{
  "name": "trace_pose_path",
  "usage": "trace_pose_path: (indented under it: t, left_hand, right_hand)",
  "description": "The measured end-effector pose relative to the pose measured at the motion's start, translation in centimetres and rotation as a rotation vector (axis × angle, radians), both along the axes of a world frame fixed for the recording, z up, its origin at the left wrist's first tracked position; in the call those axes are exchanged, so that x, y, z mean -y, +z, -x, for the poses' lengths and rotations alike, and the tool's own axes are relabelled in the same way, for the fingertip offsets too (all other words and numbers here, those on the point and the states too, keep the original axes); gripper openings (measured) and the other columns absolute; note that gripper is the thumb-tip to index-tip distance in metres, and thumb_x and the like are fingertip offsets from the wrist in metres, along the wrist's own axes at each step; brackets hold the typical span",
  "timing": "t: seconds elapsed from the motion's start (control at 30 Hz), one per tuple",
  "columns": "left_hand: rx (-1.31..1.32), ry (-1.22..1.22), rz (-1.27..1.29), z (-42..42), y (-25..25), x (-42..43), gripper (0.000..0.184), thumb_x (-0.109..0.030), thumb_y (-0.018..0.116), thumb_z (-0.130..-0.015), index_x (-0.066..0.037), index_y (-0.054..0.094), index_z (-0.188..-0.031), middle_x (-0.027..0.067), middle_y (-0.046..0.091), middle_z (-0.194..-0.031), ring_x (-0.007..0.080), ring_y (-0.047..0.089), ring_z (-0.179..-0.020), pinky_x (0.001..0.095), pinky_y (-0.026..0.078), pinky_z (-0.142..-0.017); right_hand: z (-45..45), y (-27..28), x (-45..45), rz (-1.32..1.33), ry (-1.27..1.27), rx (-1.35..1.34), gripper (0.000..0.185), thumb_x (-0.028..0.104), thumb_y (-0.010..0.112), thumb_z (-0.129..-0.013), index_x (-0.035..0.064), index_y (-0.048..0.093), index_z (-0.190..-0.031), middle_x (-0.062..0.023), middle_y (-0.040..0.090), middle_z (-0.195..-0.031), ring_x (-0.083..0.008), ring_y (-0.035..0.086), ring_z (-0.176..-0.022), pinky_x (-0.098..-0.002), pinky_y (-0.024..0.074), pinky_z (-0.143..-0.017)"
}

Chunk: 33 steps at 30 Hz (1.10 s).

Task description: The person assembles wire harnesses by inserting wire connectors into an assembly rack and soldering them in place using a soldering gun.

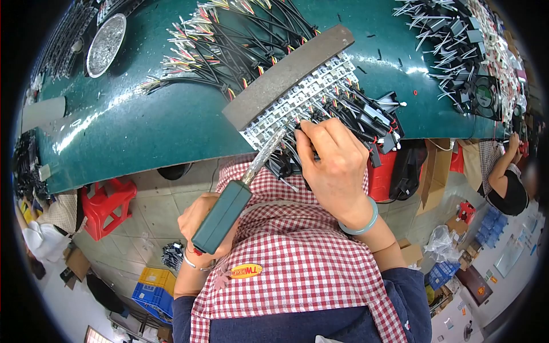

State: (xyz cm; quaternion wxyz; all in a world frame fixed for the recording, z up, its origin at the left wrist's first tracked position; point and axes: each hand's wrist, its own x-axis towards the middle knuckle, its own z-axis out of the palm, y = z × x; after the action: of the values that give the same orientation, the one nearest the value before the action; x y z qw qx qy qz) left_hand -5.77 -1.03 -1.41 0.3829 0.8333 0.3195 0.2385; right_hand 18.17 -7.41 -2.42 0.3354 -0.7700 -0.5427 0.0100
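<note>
My left hand (197, 220) is wrapped round the boxy green handle of a tool (224, 216); its exact kind I cannot tell. The tool's silvery shaft points up and right, its tip at a row of small metal-and-white parts (306, 100). Close by the tip, my right hand (334, 166) pinches what looks like the end of a thin black cable (298, 128) at the near edge of that row. A long dark bar (289, 77) lies along the row's far side. Bundled black cables with connectors (360, 117) hang toward me from the row.
Black cables with stripped coloured ends (211, 51) fan out over the green table (143, 120). At the left stands a round metal dish (106, 46). More cable parts (452, 51) are piled at the right. Red stools (108, 208) stand below, and another person (506, 177) sits far right.
</note>
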Motion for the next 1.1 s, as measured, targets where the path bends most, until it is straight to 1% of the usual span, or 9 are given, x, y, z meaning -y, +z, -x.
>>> trace_pose_path:
  t: [0.1, 0.23, 0.43, 0.57, 0.63, 0.7, 0.8, 0.9, 1.1]
  left_hand:
    - [-0.049, 0.025, -0.124, 0.4, 0.3, 0.1, 0.020, -0.001, 0.077, -0.066, 0.003, 0.070, -0.085, 0.0150, 0.068, -0.081, 0.0276, 0.069, -0.067, 0.0327, 0.055, -0.058]
    - [-0.068, 0.258, 0.152, 3.6, -1.2, 1.6, 0.023, -0.010, 0.080, -0.072, 0.001, 0.073, -0.092, 0.0145, 0.069, -0.082, 0.0275, 0.069, -0.067, 0.0333, 0.054, -0.060]
    - [0.015, 0.427, 0.047, 2.5, -0.6, -0.2, 0.023, -0.012, 0.082, -0.075, -0.001, 0.073, -0.093, 0.0120, 0.070, -0.085, 0.0249, 0.067, -0.067, 0.0320, 0.052, -0.062]
    - [0.268, 0.508, -0.142, 2.2, 2.6, -3.7, 0.040, 0.008, 0.067, -0.087, 0.007, 0.061, -0.126, 0.0146, 0.066, -0.121, 0.0203, 0.062, -0.103, 0.0342, 0.050, -0.091]
    - [0.494, 0.616, -0.248, 1.1, 3.7, -6.8, 0.034, 0.007, 0.066, -0.089, 0.008, 0.061, -0.123, 0.0143, 0.066, -0.118, 0.0154, 0.060, -0.086, 0.0285, 0.048, -0.076]
    - [0.449, 0.810, -0.298, 0.5, 3.4, -11.4, 0.027, 0.004, 0.068, -0.089, 0.008, 0.064, -0.115, 0.0115, 0.068, -0.105, 0.0077, 0.050, -0.065, 0.0233, 0.039, -0.059]
    - [0.255, 0.807, 0.016, 1.3, 1.8, -16.7, 0.029, 0.002, 0.076, -0.083, 0.005, 0.068, -0.111, 0.0060, 0.066, -0.089, 0.0074, 0.054, -0.063, 0.0216, 0.037, -0.051]
    - [0.625, 0.827, 0.071, -0.4, 1.1, -15.5, 0.035, 0.004, 0.075, -0.081, 0.008, 0.064, -0.114, 0.0146, 0.071, -0.102, 0.0105, 0.057, -0.061, 0.0226, 0.040, -0.047]
    - [0.688, 0.663, 0.301, -2.5, 1.9, -11.6, 0.045, 0.009, 0.070, -0.081, 0.008, 0.058, -0.124, 0.0196, 0.068, -0.106, 0.0120, 0.054, -0.057, 0.0238, 0.041, -0.046]
  right_hand:
    - [0.0, -0.1, 0.0, 0.001, 0.002, 0.005, 0.012, 0.002, 0.075, -0.080, 0.0004, 0.068, -0.090, -0.0092, 0.054, -0.076, -0.0258, 0.059, -0.064, -0.0375, 0.0474, -0.055]
    - [0.0, 0.0, 0.0, 0.015, 0.004, 0.004, 0.011, 0.002, 0.074, -0.081, 0.0005, 0.068, -0.090, -0.0093, 0.054, -0.076, -0.0259, 0.059, -0.064, -0.0375, 0.0478, -0.055]
    - [-0.1, 0.1, 0.0, 0.016, 0.009, 0.013, 0.011, 0.003, 0.074, -0.081, 0.0006, 0.069, -0.091, -0.0096, 0.055, -0.077, -0.0265, 0.061, -0.066, -0.0379, 0.0491, -0.057]
    - [0.1, 0.3, 0.1, 0.026, 0.016, -0.004, 0.015, 0.002, 0.075, -0.081, -0.0006, 0.070, -0.095, -0.0104, 0.059, -0.079, -0.0279, 0.063, -0.070, -0.0387, 0.0505, -0.060]
    - [0.4, 0.6, -0.2, 0.042, 0.031, -0.016, 0.016, 0.002, 0.075, -0.081, -0.0009, 0.070, -0.096, -0.0110, 0.059, -0.080, -0.0286, 0.063, -0.071, -0.0390, 0.0510, -0.061]
    - [0.2, 0.9, 0.0, 0.068, 0.036, -0.012, 0.016, 0.002, 0.074, -0.082, -0.0012, 0.070, -0.097, -0.0115, 0.059, -0.080, -0.0293, 0.063, -0.070, -0.0394, 0.0513, -0.062]
    - [-0.7, 1.6, 0.2, 0.065, 0.094, -0.013, 0.014, 0.003, 0.073, -0.082, -0.0013, 0.069, -0.096, -0.0120, 0.059, -0.080, -0.0293, 0.063, -0.073, -0.0395, 0.0516, -0.063]
    - [-2.7, 3.4, -0.2, 0.044, 0.112, -0.005, 0.011, 0.003, 0.073, -0.083, 0.0013, 0.068, -0.093, -0.0106, 0.059, -0.081, -0.0282, 0.062, -0.073, -0.0393, 0.0517, -0.063]
    - [-13.7, 4.8, -9.6, -0.121, 0.031, 0.253, 0.006, 0.011, 0.066, -0.091, 0.0056, 0.068, -0.089, -0.0122, 0.064, -0.087, -0.0349, 0.065, -0.080, -0.0458, 0.0513, -0.068]
